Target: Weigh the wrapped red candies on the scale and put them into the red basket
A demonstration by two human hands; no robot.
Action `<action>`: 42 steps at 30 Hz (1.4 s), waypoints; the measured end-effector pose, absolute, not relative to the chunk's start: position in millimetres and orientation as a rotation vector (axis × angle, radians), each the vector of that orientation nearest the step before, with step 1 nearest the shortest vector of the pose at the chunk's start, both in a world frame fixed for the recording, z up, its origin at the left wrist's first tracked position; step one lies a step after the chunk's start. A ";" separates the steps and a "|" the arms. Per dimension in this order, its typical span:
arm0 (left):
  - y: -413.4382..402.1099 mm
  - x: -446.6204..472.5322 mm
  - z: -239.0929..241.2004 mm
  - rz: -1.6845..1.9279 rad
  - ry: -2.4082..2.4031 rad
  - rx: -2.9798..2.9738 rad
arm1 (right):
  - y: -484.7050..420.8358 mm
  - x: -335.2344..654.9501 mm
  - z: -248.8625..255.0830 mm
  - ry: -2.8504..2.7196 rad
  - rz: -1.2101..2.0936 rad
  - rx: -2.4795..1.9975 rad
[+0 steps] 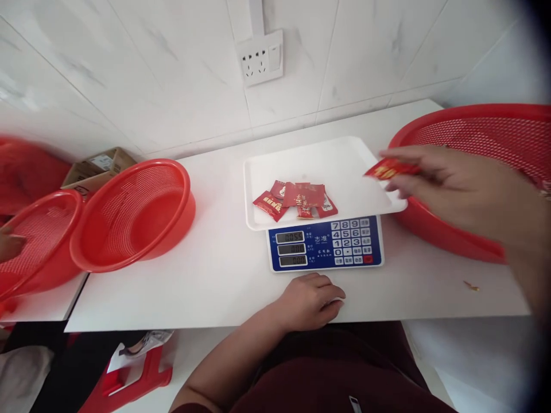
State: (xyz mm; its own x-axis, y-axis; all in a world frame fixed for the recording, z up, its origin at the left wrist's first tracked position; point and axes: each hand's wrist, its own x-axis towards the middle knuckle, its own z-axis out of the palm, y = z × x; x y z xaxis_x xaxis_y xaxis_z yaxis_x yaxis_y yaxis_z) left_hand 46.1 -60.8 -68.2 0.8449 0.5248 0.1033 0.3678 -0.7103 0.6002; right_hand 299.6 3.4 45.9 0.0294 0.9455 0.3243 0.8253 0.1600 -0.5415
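My right hand (451,178) pinches a small red packet with gold lettering (390,169) at the right end of a white tray (344,158). Several more red packets (303,195) lie in a loose, overlapping pile toward the tray's left front. Under the tray is a blue-fronted digital scale (318,246), its top display reading about 0.055. My left hand (312,301) rests on the table's front edge just below the scale, fingers curled in and nothing visible in them.
A large red mesh basket (465,117) stands at the right, partly behind my right arm. On the left are a red basket (133,218), another basket (43,223) with a co-worker's hand (11,244) over it, and a cardboard box (99,166). A tiny scrap (471,285) lies at the right front.
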 end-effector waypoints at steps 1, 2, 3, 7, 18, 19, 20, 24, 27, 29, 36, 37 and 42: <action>-60.9 46.1 -68.3 0.358 0.647 2.439 | 1.2 277.8 47.4 -1.831 0.285 -1.638; -61.0 45.9 -68.6 0.361 0.644 2.440 | 0.8 259.4 47.7 -1.869 0.273 -1.623; -61.1 45.8 -68.8 0.366 0.641 2.442 | 1.7 244.3 47.0 -1.914 0.271 -1.598; -61.3 45.2 -69.0 0.382 0.632 2.449 | 9.5 209.1 38.5 -2.074 0.188 -1.396; -61.8 45.2 -69.5 0.406 0.632 2.453 | 14.1 192.9 23.2 -2.035 -0.132 -1.162; -61.8 45.4 -69.3 0.410 0.633 2.456 | 11.3 196.4 24.5 -2.002 -0.130 -1.173; -61.8 45.5 -69.0 0.411 0.634 2.458 | 7.5 200.4 25.6 -1.973 -0.125 -1.185; -62.0 45.4 -67.6 0.386 0.644 2.462 | -13.7 217.1 25.1 -1.906 -0.134 -1.237; -61.8 45.3 -67.3 0.371 0.650 2.475 | -30.9 227.4 17.7 -1.873 -0.133 -1.280; -61.6 45.4 -67.2 0.378 0.646 2.481 | -40.8 233.7 10.2 -1.835 -0.122 -1.325; -61.3 45.2 -65.7 0.372 0.652 2.479 | -64.5 257.6 -24.8 -1.799 -0.086 -1.415; -61.2 45.3 -65.6 0.369 0.657 2.476 | -68.0 260.0 -29.3 -1.799 -0.063 -1.423; -62.0 46.7 -67.3 0.397 0.654 2.475 | -91.1 255.7 -48.2 -1.818 0.195 -1.483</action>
State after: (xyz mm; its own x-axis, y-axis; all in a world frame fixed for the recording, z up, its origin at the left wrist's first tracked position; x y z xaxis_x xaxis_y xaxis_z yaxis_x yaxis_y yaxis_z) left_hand 46.7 -62.0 -67.3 0.8385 0.5269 0.1392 0.3662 -0.7338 0.5722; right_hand 255.7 -91.1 -48.2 -0.0285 0.8883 0.4583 0.7711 0.3113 -0.5554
